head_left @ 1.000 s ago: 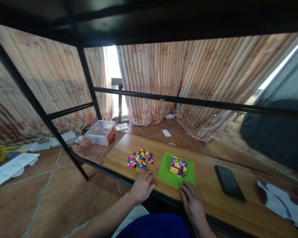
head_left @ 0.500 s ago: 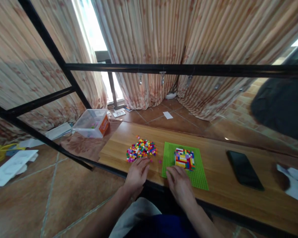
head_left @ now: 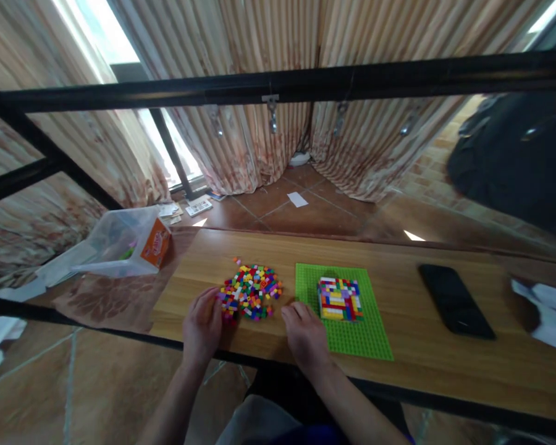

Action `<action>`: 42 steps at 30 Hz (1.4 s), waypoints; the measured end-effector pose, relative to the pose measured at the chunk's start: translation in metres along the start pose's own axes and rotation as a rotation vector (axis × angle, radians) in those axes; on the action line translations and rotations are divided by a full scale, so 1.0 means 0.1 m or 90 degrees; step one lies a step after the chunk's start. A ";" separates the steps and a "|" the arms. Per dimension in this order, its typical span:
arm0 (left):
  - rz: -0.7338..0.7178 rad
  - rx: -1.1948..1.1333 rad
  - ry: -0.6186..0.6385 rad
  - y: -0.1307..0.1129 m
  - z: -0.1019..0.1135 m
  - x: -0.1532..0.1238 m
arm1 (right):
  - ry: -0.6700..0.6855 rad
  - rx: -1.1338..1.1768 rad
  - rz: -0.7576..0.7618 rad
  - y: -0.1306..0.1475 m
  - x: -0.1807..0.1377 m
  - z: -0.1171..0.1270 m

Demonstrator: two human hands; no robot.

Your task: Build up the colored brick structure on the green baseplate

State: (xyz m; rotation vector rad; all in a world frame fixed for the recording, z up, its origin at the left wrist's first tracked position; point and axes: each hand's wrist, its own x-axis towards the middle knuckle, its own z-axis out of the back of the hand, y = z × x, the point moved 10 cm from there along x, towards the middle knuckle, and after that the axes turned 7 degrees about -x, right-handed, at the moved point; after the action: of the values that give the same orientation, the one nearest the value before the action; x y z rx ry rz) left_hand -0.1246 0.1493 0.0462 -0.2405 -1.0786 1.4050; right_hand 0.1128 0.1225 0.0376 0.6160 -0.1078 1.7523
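Observation:
A loose pile of small multicoloured toy bricks (head_left: 252, 290) lies on the wooden table. My left hand (head_left: 202, 324) is at the pile's left edge, its fingers drawn together beside the bricks. Whether a brick is between its fingertips is hidden. Between the pile and the green baseplate (head_left: 352, 343) is my right hand (head_left: 306, 334), fingers curled and pinched. Anything it holds is too small to make out. A low block of stacked coloured bricks (head_left: 339, 300) stands on the baseplate, just right of my right hand and apart from it.
A black phone (head_left: 456, 301) lies on the table (head_left: 403, 309) to the right, with crumpled white paper (head_left: 549, 315) beyond it. A clear plastic box (head_left: 120, 247) with an orange label stands left of the table. A black metal bar (head_left: 241, 86) crosses ahead, before the curtains.
My left hand has moved left, from the pile's front to its left side. My right hand has come off the baseplate toward the pile, its fingers curling in. The camera view has shifted closer.

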 end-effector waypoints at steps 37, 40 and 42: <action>0.162 0.092 -0.002 0.25 -0.14 0.20 | -0.106 0.180 -0.308 -1.56 -0.17 0.84; 0.156 0.092 0.000 0.24 -0.14 0.20 | -0.114 0.175 -0.300 -1.55 -0.17 0.85; 0.156 0.091 0.005 0.24 -0.14 0.20 | -0.116 0.168 -0.297 -1.55 -0.18 0.85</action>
State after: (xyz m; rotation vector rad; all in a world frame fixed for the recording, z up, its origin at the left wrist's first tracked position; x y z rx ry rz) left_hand -0.1342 0.1788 0.0308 -0.2819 -0.9612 1.6921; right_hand 0.2882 0.1172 0.0641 0.9133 0.1352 1.2644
